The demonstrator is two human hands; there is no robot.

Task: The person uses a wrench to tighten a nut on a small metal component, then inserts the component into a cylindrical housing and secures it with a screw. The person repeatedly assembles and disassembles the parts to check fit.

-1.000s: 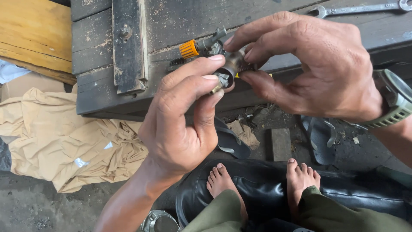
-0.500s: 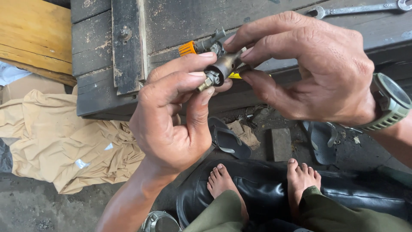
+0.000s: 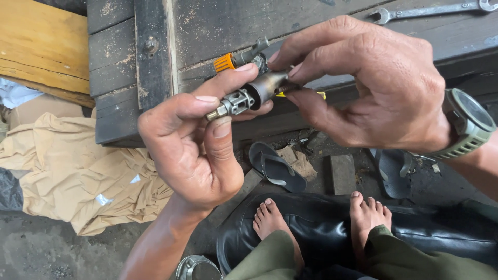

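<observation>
- Your left hand (image 3: 194, 150) is raised in front of the workbench, its thumb and fingers clamped on the pale threaded end of a small metal fitting (image 3: 249, 97).
- Your right hand (image 3: 373, 88) comes in from the right, fingertips pinched on the darker, rounded end of the same fitting, so you hold it between both hands, roughly level and tilted slightly down to the left.
- A thin yellow piece (image 3: 306, 94) pokes out under your right fingers, just beside the fitting; what it belongs to you cannot tell.
- A grey-green wristwatch (image 3: 467, 124) sits on your right wrist.
- Behind the fitting, on the dark wooden workbench (image 3: 119, 78), lies a tool with an orange ribbed collar (image 3: 224, 62), close to your fingertips but apart from them.
- A long spanner (image 3: 430, 10) rests at the bench's far right edge, well apart from your hands.
- Below, your bare feet (image 3: 270, 220) rest on a black rubber tube (image 3: 321, 233).
- A dark sandal (image 3: 275, 166) lies on the ground between the bench and your feet, with a second sandal (image 3: 391, 166) to the right, partly hidden by your right hand.
- A crumpled tan cloth (image 3: 72, 171) lies on the ground to the left, below a yellow wooden board (image 3: 41, 46).
</observation>
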